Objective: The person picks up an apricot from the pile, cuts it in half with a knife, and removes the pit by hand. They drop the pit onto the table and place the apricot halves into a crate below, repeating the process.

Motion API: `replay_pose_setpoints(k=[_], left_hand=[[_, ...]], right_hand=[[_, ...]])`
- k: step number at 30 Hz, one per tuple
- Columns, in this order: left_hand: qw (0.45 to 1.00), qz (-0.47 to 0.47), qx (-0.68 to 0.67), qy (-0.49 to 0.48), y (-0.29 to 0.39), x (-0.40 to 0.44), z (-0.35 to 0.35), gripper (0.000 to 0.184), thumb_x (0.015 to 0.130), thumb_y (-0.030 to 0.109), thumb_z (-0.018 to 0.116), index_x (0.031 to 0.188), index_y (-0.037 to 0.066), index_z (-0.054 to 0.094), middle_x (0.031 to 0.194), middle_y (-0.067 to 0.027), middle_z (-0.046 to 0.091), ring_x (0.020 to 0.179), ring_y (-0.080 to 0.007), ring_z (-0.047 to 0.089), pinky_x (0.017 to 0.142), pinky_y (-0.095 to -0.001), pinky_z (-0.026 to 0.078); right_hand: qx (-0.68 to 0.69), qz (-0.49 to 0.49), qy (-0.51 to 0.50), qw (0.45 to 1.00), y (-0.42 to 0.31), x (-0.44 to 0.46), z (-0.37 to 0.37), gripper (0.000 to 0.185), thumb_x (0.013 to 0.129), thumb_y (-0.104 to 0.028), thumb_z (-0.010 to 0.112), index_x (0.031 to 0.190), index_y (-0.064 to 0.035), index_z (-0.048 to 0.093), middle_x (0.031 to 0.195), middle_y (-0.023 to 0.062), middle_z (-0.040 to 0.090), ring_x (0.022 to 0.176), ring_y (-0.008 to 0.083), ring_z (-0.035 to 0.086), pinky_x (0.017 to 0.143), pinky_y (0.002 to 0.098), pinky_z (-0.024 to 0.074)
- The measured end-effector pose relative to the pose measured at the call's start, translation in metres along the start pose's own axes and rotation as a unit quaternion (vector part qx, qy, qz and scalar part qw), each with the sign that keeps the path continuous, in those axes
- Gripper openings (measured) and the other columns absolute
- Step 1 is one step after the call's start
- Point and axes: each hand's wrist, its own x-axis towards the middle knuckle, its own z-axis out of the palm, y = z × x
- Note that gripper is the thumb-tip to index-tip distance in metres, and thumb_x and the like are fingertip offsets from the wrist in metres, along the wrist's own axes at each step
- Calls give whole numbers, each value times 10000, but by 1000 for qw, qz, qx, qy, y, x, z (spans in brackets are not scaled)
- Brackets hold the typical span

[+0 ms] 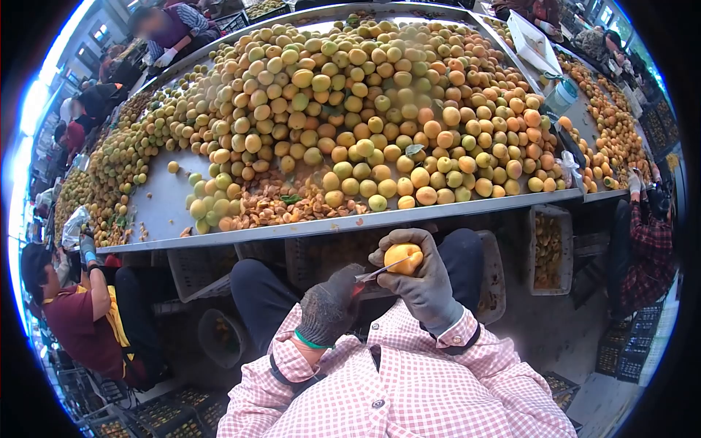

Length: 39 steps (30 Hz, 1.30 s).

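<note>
My right hand (429, 283), in a grey glove, holds a yellow-orange apricot (401, 258) between thumb and fingers above my lap. My left hand (327, 306), in a dark knitted glove with a green cuff, is closed around a small knife. The thin blade of the knife (376, 274) reaches to the lower side of the apricot; whether it has gone into the flesh I cannot tell. Most of the knife's handle is hidden by my fingers, with a bit of red showing. Beyond my hands, a large heap of apricots (350, 95) covers the metal table (174, 191).
Small brownish-orange pieces (292, 203) lie along the table's near edge. Below stand plastic crates (537, 281) and a bucket (220, 337). Other people work at both sides, one in a maroon shirt (77, 321). A white tub (531, 42) sits at the back right.
</note>
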Motion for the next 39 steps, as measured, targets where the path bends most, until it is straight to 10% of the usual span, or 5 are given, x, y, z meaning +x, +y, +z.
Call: replay_pose_setpoints(k=[17,26,31,35,39], left_hand=[[999,-14,-11,38,-11,14,17,275,767,81,618,1037,122,592,862,-162,645,785,-370,634,637,-428,508],[999,-38,13,15,-31,11,37,227,799,147,609,1019,93,591,852,-172,639,752,-375,630,622,-437,503],[995,-97,18,-7,-19,7,33,217,826,179,608,1032,117,583,845,-177,638,741,-385,625,605,-451,501],[991,-126,17,-50,-37,-15,49,200,868,181,600,1045,101,554,826,-144,642,692,-339,646,582,-436,500],[956,-85,-255,120,-66,-28,61,208,835,45,642,1008,124,556,820,-54,628,680,-212,637,532,-342,486]], right_hand=[[50,-33,137,989,16,2,30,489,809,-12,696,1188,-74,393,1086,76,521,961,135,565,825,248,525],[-142,-37,134,980,19,6,25,443,831,41,640,1182,-71,395,1069,72,563,1022,157,570,875,266,505],[220,-2,85,972,21,24,8,354,882,-67,613,1183,-38,429,1114,134,578,1111,281,557,1005,364,439],[254,-40,14,966,14,36,-3,338,937,-253,544,1185,-30,490,1124,139,582,1159,296,532,1107,426,316],[123,18,120,985,18,41,-28,419,925,-396,543,1190,-71,525,998,78,604,878,169,570,837,284,455]])
